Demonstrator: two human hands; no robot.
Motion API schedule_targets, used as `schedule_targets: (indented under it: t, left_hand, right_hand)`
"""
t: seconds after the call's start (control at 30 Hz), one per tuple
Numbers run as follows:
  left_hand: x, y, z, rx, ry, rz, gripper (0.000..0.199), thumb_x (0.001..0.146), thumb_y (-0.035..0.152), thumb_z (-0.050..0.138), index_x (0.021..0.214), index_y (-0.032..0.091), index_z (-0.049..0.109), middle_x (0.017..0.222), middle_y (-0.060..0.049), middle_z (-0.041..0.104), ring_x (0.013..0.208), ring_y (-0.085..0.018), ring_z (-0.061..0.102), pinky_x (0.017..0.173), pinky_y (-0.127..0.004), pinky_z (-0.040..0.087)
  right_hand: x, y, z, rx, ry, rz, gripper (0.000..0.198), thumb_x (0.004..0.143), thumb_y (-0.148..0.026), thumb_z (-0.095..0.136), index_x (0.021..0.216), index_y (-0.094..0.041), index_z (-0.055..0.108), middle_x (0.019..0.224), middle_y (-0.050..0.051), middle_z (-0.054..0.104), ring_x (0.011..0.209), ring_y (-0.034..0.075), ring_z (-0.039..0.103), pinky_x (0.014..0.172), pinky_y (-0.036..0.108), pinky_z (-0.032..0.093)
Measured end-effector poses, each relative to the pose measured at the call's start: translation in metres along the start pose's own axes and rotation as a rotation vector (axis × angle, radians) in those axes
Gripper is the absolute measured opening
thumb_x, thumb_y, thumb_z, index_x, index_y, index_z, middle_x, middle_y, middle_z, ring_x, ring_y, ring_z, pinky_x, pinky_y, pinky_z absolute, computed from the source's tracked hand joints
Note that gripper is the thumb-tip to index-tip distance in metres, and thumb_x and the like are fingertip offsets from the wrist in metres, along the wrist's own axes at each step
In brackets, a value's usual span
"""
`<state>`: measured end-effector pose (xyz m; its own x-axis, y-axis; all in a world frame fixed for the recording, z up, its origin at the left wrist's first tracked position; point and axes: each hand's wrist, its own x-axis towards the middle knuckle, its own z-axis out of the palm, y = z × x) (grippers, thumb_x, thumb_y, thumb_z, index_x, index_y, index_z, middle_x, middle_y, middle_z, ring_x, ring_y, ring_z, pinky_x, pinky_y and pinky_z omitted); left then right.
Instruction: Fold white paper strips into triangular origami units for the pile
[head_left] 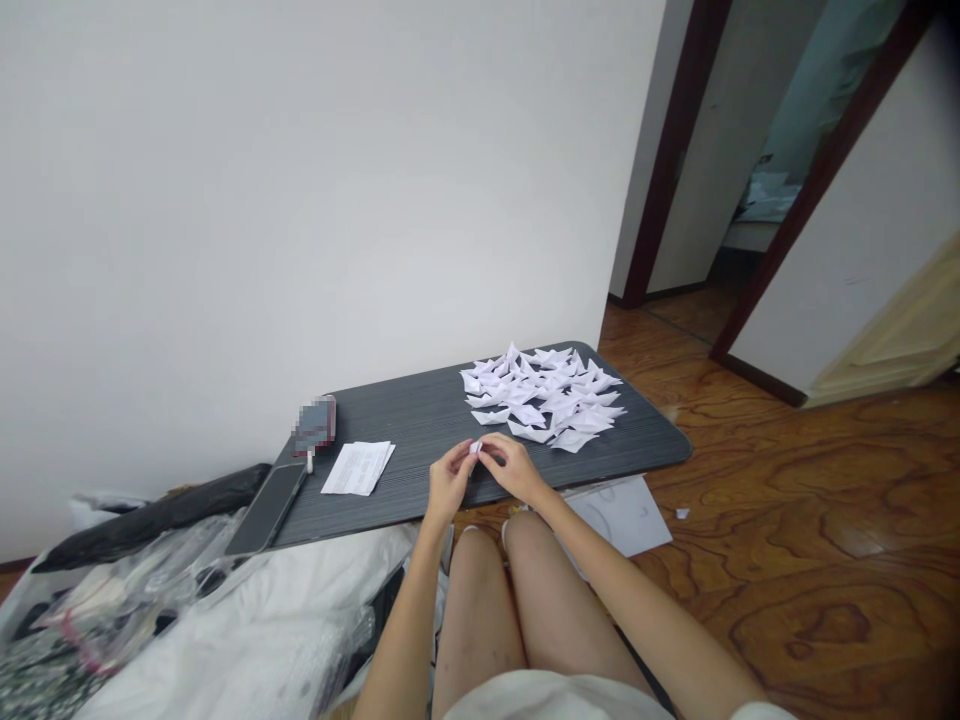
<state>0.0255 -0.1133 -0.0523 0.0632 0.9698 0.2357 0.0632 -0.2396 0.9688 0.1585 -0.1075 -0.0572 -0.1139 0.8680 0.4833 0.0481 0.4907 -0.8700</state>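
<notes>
Between the fingertips of both hands is a small folded piece of white paper (475,448), held just above the near edge of the dark table (420,415). My left hand (449,474) pinches it from the left, and my right hand (513,464) from the right. The fingers cover most of the paper, so its exact folded shape is hard to make out. Behind and right of my hands lie many folded white paper boats (536,390), crowded together. A stack of white paper sheets (358,468) with faint print rests to the left of my hands.
A phone-like device (315,425) on a small stand is at the table's left end, against the white wall (337,180). Plastic bags and white bedding (285,620) fill the lower left. A paper sheet (626,515) lies below the table's front edge, over the wooden floor (810,560).
</notes>
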Motion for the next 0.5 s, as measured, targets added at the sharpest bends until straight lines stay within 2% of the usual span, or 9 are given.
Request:
schedule_targets:
  t: [0.3, 0.5]
  left_hand:
    - [0.0, -0.004, 0.001, 0.022, 0.059, 0.005, 0.035, 0.066, 0.03, 0.062, 0.096, 0.012, 0.057, 0.096, -0.012, 0.063, 0.088, -0.02, 0.06, 0.082, -0.035, 0.046]
    - [-0.002, -0.001, 0.002, 0.301, 0.165, 0.09, 0.031, 0.065, 0.032, 0.062, 0.091, 0.016, 0.058, 0.076, -0.005, 0.064, 0.07, -0.016, 0.06, 0.068, -0.028, 0.048]
  right_hand:
    - [0.0, 0.014, 0.001, -0.085, 0.077, 0.065, 0.018, 0.071, -0.027, 0.055, 0.084, -0.016, 0.06, 0.082, 0.008, 0.063, 0.071, 0.017, 0.06, 0.069, 0.033, 0.05]
    - [0.003, 0.018, -0.001, -0.177, 0.078, 0.111, 0.018, 0.069, -0.026, 0.055, 0.083, -0.016, 0.057, 0.072, 0.004, 0.06, 0.065, 0.016, 0.058, 0.063, 0.03, 0.048]
